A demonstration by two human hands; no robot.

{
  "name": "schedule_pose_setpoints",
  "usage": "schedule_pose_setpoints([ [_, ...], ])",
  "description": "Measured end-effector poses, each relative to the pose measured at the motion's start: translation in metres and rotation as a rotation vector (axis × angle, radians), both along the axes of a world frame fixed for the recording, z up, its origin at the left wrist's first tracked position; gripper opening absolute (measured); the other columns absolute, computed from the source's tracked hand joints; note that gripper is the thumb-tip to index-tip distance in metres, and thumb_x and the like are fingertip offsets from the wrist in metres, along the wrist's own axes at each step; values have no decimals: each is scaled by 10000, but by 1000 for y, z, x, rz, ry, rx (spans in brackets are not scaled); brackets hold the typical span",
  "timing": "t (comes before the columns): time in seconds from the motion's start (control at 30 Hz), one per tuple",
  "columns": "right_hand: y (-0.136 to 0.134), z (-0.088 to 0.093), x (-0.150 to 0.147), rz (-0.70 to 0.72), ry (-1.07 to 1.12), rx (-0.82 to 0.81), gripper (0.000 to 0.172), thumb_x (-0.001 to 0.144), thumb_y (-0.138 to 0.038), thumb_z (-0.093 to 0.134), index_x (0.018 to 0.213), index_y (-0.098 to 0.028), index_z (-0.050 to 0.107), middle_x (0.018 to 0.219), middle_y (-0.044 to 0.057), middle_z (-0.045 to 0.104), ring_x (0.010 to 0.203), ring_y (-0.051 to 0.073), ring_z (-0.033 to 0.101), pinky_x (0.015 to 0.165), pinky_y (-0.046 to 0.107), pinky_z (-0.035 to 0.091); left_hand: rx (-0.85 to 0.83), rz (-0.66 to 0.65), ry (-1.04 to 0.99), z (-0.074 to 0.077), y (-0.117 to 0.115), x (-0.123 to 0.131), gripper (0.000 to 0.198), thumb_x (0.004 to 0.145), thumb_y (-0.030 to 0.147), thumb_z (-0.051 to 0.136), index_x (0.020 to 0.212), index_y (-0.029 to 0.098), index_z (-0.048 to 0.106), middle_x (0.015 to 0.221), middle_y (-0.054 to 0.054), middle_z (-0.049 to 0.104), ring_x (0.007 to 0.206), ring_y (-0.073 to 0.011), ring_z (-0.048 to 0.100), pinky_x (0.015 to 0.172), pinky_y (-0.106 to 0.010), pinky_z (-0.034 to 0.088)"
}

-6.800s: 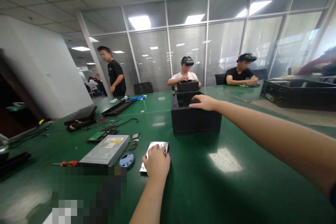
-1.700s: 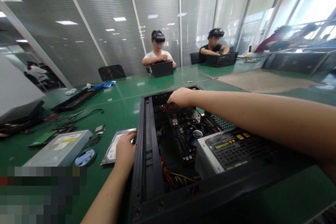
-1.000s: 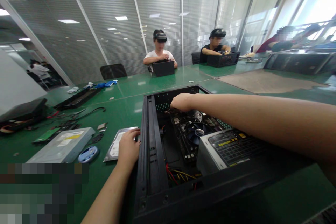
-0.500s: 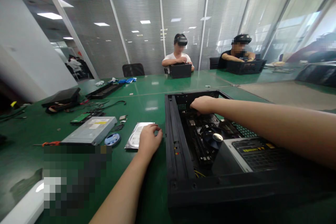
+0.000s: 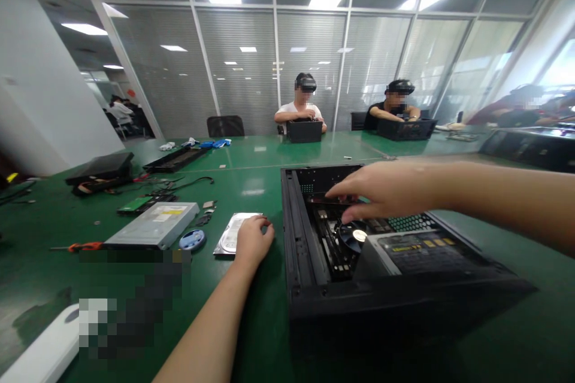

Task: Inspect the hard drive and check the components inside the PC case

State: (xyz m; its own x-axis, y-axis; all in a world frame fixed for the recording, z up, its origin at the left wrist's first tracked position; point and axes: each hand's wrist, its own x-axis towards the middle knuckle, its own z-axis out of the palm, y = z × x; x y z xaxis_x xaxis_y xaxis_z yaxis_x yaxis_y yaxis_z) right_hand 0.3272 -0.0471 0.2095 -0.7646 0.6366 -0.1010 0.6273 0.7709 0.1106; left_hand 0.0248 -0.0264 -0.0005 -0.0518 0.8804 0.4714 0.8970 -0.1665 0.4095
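Note:
An uncovered black computer case lies on the green table in front of me. Inside it are a round cooling fan on the circuit board and a power supply with a printed label. My right hand hovers over the case, fingers stretched forward and the thumb apart below them; I see nothing between them. To the left of the case, my left hand rests at the right edge of a silver hard drive, its fingers loosely bent and apart. That drive lies flat, partly covered by the hand.
Left of the drive are a blue round piece, a silver optical drive, an orange-handled screwdriver and cables. A black panel lies farther back. Two people work at cases across the table.
My right hand has drawn back and up from the far inner corner of the case, its fingers spreading. My left hand stays by the hard drive. The view has shifted slightly.

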Motion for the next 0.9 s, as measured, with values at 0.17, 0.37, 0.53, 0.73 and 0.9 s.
schedule_pose_setpoints([
  [0.17, -117, -24, 46, 22, 218, 41, 858, 748, -700, 620, 1503, -439, 309, 1472, 33, 491, 1269, 317, 532, 1048, 452, 418, -5, -13, 12, 3, 0, 1, 233, 817, 266, 536, 868, 170, 742, 1051, -117, 735, 1048, -253, 645, 974, -373, 468],
  [0.37, -127, -89, 68, -62, 293, 229, 1147, 618, -747, 689, 1553, -400, 123, 1562, 54, 330, 1373, 405, 391, 1064, 592, 398, 2, -15, 8, 5, 0, 2, 243, 816, 259, 532, 897, 164, 740, 1048, -112, 733, 1029, -238, 646, 976, -368, 462],
  [0.53, -98, -96, 58, -68, 268, 298, 1113, 668, -730, 676, 1564, -243, 231, 1500, 162, 419, 1314, 403, 478, 1017, 587, 465, 13, -10, -17, 4, 0, 1, 239, 823, 260, 529, 888, 164, 738, 1046, -111, 731, 1028, -245, 641, 974, -380, 461],
  [0.73, -59, -85, 37, -125, 208, 298, 1037, 655, -722, 695, 1468, -127, 445, 1454, 196, 472, 1255, 410, 539, 992, 570, 487, 21, -4, -18, 0, 2, 1, 222, 834, 258, 535, 870, 186, 742, 1044, -95, 732, 1037, -248, 631, 961, -376, 460],
  [0.9, 12, -83, 14, -192, 234, 275, 1058, 610, -787, 669, 1451, -177, 471, 1436, 161, 517, 1215, 397, 576, 933, 539, 514, 26, 9, -5, -1, 1, -1, 208, 838, 256, 550, 866, 182, 743, 1011, -92, 741, 992, -244, 649, 900, -366, 486],
])
